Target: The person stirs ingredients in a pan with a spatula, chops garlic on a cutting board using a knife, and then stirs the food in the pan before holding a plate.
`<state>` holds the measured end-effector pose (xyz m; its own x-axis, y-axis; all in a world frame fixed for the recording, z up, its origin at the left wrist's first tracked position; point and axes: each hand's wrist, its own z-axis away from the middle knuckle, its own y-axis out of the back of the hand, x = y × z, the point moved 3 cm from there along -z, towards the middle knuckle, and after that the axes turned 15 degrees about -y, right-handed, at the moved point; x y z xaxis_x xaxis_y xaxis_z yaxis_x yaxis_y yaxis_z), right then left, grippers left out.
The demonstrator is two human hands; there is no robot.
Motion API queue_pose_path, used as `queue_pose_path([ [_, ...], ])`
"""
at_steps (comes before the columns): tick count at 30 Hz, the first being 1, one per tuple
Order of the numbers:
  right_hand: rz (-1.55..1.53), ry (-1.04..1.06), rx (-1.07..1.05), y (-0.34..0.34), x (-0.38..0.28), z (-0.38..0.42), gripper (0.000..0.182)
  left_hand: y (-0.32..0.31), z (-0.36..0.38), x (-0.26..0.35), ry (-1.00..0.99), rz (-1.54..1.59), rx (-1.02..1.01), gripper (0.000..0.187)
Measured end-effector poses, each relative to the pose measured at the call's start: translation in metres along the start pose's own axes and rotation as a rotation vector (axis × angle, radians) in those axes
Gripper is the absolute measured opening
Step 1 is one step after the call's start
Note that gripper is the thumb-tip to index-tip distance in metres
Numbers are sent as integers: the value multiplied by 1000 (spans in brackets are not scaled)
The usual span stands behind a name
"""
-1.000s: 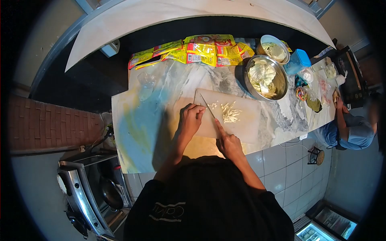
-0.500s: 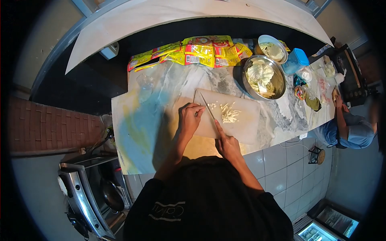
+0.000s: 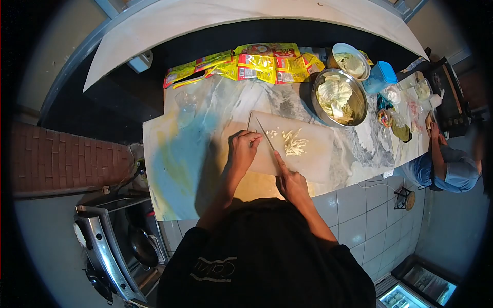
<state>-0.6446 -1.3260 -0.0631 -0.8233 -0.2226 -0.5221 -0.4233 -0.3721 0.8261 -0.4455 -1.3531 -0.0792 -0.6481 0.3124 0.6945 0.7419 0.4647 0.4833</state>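
Note:
My right hand [image 3: 293, 184] is wrapped round the handle of a knife [image 3: 265, 134], its index finger stretched along the top. The blade points away from me over a white cutting board [image 3: 318, 163]. Just left of the blade, my left hand [image 3: 243, 149] is closed with the fingertips curled together at the board; whatever they pinch is too small to make out. Right of the blade lie a few small pale bits [image 3: 271, 133] and a larger heap of pale cut strips [image 3: 295, 143].
Behind the board stands a steel bowl [image 3: 361, 109] of cabbage leaves, near a second bowl [image 3: 336, 49] and a blue container [image 3: 379, 77]. Yellow packets [image 3: 257, 68] line the back of the marbled counter [image 3: 179, 149]. At far right, another person [image 3: 454, 169] works at the counter.
Both hands and the knife keep almost the same place on the board. The whole view has shifted very slightly.

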Motion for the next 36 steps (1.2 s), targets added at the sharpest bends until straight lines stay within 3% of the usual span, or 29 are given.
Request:
queue_pose_path([
  [19, -31, -20, -59, 6, 1, -6, 88, 5, -1, 0, 44, 29, -97, 13],
  [22, -25, -1, -51, 7, 1, -5, 81, 5, -1, 0, -11, 40, -115, 14],
  [27, -96, -50, -54, 0, 8, -3, 81, 2, -1, 2, 93, 36, -62, 11],
  [36, -63, -20, -32, -2, 9, 0, 82, 0, -3, 0, 112, 46, -72, 10],
])
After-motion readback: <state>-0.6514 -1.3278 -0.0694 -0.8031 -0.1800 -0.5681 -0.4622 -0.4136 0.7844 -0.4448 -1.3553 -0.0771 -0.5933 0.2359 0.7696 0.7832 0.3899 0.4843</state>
